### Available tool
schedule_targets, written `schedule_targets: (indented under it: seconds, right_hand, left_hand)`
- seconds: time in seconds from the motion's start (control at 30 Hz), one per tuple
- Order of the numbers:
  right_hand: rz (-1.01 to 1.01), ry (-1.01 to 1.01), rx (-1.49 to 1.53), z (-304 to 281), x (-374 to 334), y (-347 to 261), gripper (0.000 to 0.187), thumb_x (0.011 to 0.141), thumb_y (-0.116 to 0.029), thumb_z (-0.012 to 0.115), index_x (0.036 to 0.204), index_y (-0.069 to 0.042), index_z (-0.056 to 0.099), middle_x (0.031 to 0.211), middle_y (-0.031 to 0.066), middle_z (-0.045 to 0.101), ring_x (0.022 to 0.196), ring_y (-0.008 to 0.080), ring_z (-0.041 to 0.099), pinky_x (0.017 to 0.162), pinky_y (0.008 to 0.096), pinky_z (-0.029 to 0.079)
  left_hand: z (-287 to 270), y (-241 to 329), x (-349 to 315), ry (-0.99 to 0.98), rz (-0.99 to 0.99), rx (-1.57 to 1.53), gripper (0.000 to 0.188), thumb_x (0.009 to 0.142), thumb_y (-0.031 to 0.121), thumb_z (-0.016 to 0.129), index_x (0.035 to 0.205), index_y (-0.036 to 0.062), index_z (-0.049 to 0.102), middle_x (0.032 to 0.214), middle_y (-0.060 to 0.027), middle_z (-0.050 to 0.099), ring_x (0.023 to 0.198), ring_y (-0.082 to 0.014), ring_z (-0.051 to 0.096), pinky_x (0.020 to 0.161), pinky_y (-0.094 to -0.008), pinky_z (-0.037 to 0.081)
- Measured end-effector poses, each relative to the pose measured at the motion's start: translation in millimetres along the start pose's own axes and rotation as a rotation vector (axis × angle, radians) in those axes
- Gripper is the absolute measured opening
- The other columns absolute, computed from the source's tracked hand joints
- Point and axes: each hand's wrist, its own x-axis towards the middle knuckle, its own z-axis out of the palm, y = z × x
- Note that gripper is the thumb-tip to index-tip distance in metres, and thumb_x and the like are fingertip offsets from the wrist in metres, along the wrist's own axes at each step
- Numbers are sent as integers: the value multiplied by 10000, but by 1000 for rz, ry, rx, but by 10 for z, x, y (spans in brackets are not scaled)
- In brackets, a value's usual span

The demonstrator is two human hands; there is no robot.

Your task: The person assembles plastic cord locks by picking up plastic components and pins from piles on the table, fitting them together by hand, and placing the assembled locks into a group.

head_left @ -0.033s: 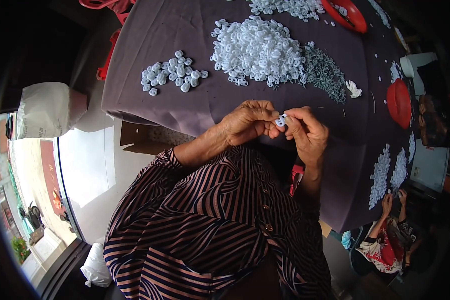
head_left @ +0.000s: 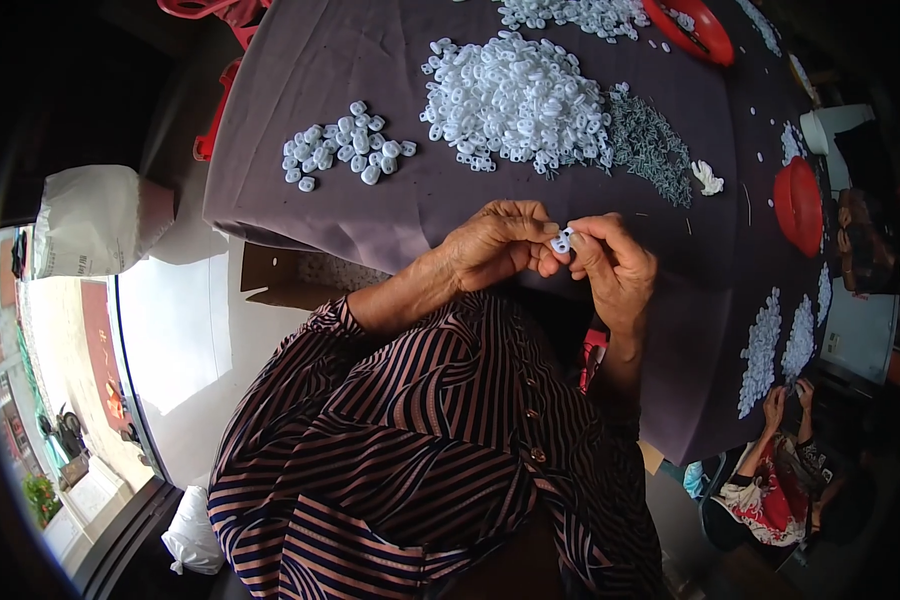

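Observation:
A small white plastic piece with dark holes (head_left: 561, 241) is pinched between my two hands, just off the table's near edge. My left hand (head_left: 505, 243) grips its left side between thumb and fingers. On the other side, the thumb and fingertips of my right hand (head_left: 615, 265) close on the same piece. Beyond my hands lies a large heap of white plastic pieces with holes (head_left: 515, 100). Against its right side is a pile of small grey pin-like pieces (head_left: 650, 145). A smaller group of rounded white pieces (head_left: 345, 145) is spread out to the left.
A dark cloth covers the table (head_left: 400, 210). An open cardboard box (head_left: 270, 272) sits below its near edge. Red bowls (head_left: 798, 208) and a crumpled white scrap (head_left: 707, 178) lie to the right. At far right, another person's hands (head_left: 773, 410) work by rows of white pieces (head_left: 760, 350).

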Motion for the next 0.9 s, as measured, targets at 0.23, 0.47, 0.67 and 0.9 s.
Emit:
schedule_targets:
  seconds: [0.23, 0.47, 0.67, 0.9]
  right_hand:
    - [-48, 104, -33, 30, -53, -6, 83, 715, -22, 464, 778, 17, 503, 620, 23, 460, 475, 41, 419, 406, 143, 344]
    - [-20, 129, 31, 2, -45, -43, 89, 732, -30, 439, 784, 18, 493, 625, 17, 458, 481, 40, 412, 420, 147, 342]
    - [-45, 108, -23, -29, -53, -43, 90, 735, -29, 432, 790, 12, 491, 633, 21, 457, 479, 45, 406, 419, 150, 337]
    - [-81, 102, -147, -84, -62, -31, 90, 736, -32, 433, 794, 8, 488, 631, 19, 455, 479, 45, 402, 421, 153, 336]
  left_hand:
    - [68, -42, 30, 1, 36, -40, 63, 717, 34, 446, 675, -12, 456, 652, -136, 525, 564, -185, 525, 537, -247, 436]
    - [127, -42, 50, 16, 56, -42, 66, 719, 45, 446, 685, -9, 460, 662, -140, 534, 553, -177, 525, 535, -240, 433]
    - [114, -69, 84, 33, 41, -10, 65, 715, 48, 453, 678, -5, 462, 651, -134, 532, 546, -173, 522, 537, -239, 431]
    - [182, -85, 102, 38, 60, -13, 70, 714, 49, 455, 668, -3, 458, 648, -136, 531, 545, -173, 521, 543, -240, 430]
